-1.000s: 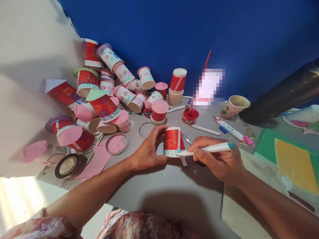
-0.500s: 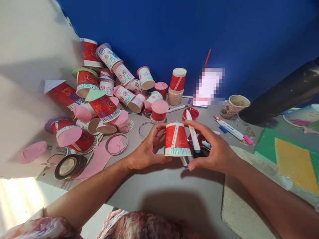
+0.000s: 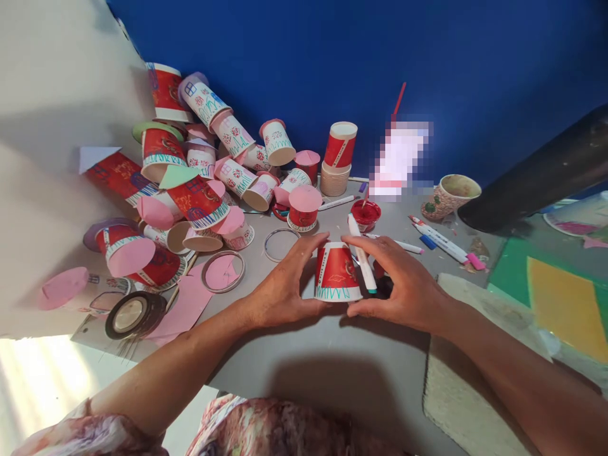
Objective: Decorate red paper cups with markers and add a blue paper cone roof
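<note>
Holds red paper cup (image 3: 336, 269) mouth down between 2 hands, centred in front of the body; cannot tell if touching grey surface (image 3: 259, 358) or lifted just above. Grips cup from its left with left hand (image 3: 282, 282), spread in a wide curve, fingertips by narrow top end, thumb by wide rim. Frames the other side with right hand (image 3: 411, 282), same wide curve, with white marker (image 3: 365, 263) tucked along the fingers, slanting just beside cup, green end low; cannot tell if nib is bare. Shows green zigzag strokes (image 3: 338, 292) low on cup, just above rim. For good work, probably best to: rotate cup in small steps by fingertips at top and rim; press lightly to avoid denting thin paper; hold thumbs off the green band in case of wet ink; angle marker away from red wall to avoid stray lines; match stroke height all round. Mind red paint pot (image 3: 365, 217) just beyond marker. Leave elbow room from decorated cups (image 3: 201, 201) heaped at left.
</note>
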{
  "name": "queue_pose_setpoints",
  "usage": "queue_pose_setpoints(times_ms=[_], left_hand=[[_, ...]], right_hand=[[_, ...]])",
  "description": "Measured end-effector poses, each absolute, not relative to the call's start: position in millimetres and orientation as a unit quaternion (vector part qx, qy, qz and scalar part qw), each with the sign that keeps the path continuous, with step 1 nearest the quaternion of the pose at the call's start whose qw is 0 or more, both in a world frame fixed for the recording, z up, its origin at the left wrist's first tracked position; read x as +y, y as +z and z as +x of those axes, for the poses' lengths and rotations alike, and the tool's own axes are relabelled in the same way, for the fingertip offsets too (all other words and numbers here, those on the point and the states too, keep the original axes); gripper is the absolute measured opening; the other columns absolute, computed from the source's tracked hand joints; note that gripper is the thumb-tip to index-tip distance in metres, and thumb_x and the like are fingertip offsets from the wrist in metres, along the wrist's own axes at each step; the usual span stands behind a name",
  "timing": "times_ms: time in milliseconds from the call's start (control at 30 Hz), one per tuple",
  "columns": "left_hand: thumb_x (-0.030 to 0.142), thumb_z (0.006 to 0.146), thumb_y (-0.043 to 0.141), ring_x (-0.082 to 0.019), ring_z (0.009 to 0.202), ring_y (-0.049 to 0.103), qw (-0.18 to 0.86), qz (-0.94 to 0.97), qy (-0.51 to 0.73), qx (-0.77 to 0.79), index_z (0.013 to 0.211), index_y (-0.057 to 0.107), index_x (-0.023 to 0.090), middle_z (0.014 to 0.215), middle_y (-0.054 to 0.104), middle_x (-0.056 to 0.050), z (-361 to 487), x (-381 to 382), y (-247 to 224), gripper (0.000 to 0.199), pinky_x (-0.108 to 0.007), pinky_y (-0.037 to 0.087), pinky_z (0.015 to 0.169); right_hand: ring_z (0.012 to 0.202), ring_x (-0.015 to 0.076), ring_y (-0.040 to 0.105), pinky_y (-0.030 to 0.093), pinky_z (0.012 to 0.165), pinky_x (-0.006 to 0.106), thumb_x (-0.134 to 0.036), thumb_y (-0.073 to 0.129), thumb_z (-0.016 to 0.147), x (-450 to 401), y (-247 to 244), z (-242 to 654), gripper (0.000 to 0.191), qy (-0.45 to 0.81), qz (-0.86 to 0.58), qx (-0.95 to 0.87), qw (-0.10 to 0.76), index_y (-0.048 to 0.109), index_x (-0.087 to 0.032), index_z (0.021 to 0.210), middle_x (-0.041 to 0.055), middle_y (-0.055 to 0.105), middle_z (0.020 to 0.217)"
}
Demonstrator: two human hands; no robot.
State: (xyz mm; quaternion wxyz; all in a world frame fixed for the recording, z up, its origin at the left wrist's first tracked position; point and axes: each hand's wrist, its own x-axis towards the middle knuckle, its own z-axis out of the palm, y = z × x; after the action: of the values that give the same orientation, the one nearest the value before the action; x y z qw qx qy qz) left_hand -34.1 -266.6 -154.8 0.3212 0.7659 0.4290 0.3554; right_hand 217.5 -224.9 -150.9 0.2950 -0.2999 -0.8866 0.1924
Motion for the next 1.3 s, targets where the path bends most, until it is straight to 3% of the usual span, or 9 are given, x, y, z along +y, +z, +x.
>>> queue_pose_setpoints(times_ms=[100, 167, 233, 467, 800, 900, 1033, 1300], left_hand=[[0.027, 0.078, 0.084, -0.035, 0.148, 0.045, 0.346, 0.741, 0.376, 0.435, 0.159, 0.037, 0.031, 0.16, 0.041, -0.014, -34.4, -265.2, -155.6, 0.094, -0.056, 0.043, 0.123], [0.019, 0.078, 0.08, -0.034, 0.15, 0.043, 0.361, 0.725, 0.394, 0.434, 0.157, 0.038, 0.031, 0.159, 0.04, -0.013, -35.3, -264.2, -157.2, 0.091, -0.055, 0.043, 0.124], [0.014, 0.077, 0.077, -0.033, 0.149, 0.045, 0.374, 0.713, 0.407, 0.431, 0.154, 0.04, 0.031, 0.157, 0.041, -0.012, -35.8, -263.7, -159.0, 0.088, -0.054, 0.044, 0.124], [0.004, 0.071, 0.073, -0.032, 0.148, 0.046, 0.382, 0.707, 0.414, 0.428, 0.151, 0.041, 0.03, 0.155, 0.042, -0.011, -33.4, -264.1, -159.5, 0.09, -0.051, 0.044, 0.125], [0.003, 0.068, 0.072, -0.033, 0.147, 0.046, 0.363, 0.719, 0.409, 0.429, 0.15, 0.041, 0.03, 0.154, 0.043, -0.011, -33.3, -264.1, -162.3, 0.091, -0.052, 0.042, 0.126], [0.003, 0.069, 0.073, -0.033, 0.146, 0.048, 0.374, 0.711, 0.414, 0.427, 0.149, 0.041, 0.029, 0.154, 0.043, -0.011, -33.0, -264.2, -163.3, 0.089, -0.051, 0.044, 0.125], [0.002, 0.068, 0.07, -0.032, 0.145, 0.05, 0.391, 0.697, 0.416, 0.433, 0.147, 0.042, 0.028, 0.152, 0.044, -0.011, -31.5, -264.8, -162.7, 0.088, -0.052, 0.043, 0.125], [-0.001, 0.066, 0.069, -0.031, 0.147, 0.05, 0.431, 0.679, 0.42, 0.42, 0.143, 0.04, 0.026, 0.151, 0.045, -0.012, -30.4, -264.4, -167.3, 0.087, -0.052, 0.04, 0.127]], right_hand=[[0.109, 0.0318, 0.072, 0.061, 0.088, 0.044, -0.045, 0.081, 0.088, -230.4, -142.6, 219.1, 0.067, 0.226, -0.321, -0.843, 0.367, 0.054, -0.027, 0.147, 0.0142, 0.071, 0.134], [0.084, 0.0231, 0.074, 0.06, 0.076, 0.037, -0.03, 0.068, 0.099, -234.1, -136.2, 219.9, 0.035, 0.251, -0.315, -0.818, 0.41, 0.064, -0.028, 0.134, 0.0085, 0.08, 0.107], [0.065, 0.0187, 0.068, 0.057, 0.067, 0.035, -0.024, 0.061, 0.102, -236.4, -130.9, 219.9, 0.022, 0.264, -0.281, -0.81, 0.442, 0.072, -0.028, 0.121, 0.003, 0.078, 0.081], [0.067, 0.0183, 0.066, 0.052, 0.061, 0.033, -0.014, 0.066, 0.095, -237.0, -128.3, 215.0, 0.022, 0.298, -0.217, -0.803, 0.469, 0.077, -0.026, 0.11, 0.0033, 0.075, 0.081], [0.062, 0.0174, 0.064, 0.05, 0.058, 0.03, -0.013, 0.065, 0.093, -239.1, -125.4, 213.0, 0.018, 0.306, -0.211, -0.818, 0.439, 0.077, -0.024, 0.102, 0.0006, 0.071, 0.068], [0.064, 0.0181, 0.065, 0.05, 0.059, 0.031, -0.014, 0.065, 0.093, -238.2, -125.6, 213.2, 0.016, 0.285, -0.229, -0.814, 0.452, 0.077, -0.023, 0.1, 0.0026, 0.073, 0.072], [0.057, 0.0147, 0.057, 0.045, 0.054, 0.029, -0.015, 0.062, 0.096, -236.4, -127.2, 215.3, 0.015, 0.316, -0.231, -0.803, 0.449, 0.075, -0.022, 0.095, 0.0008, 0.067, 0.069], [0.06, 0.0144, 0.059, 0.046, 0.056, 0.03, -0.016, 0.062, 0.098, -234.8, -132.7, 219.5, 0.015, 0.355, -0.226, -0.797, 0.434, 0.075, -0.022, 0.098, 0.0004, 0.067, 0.072]])
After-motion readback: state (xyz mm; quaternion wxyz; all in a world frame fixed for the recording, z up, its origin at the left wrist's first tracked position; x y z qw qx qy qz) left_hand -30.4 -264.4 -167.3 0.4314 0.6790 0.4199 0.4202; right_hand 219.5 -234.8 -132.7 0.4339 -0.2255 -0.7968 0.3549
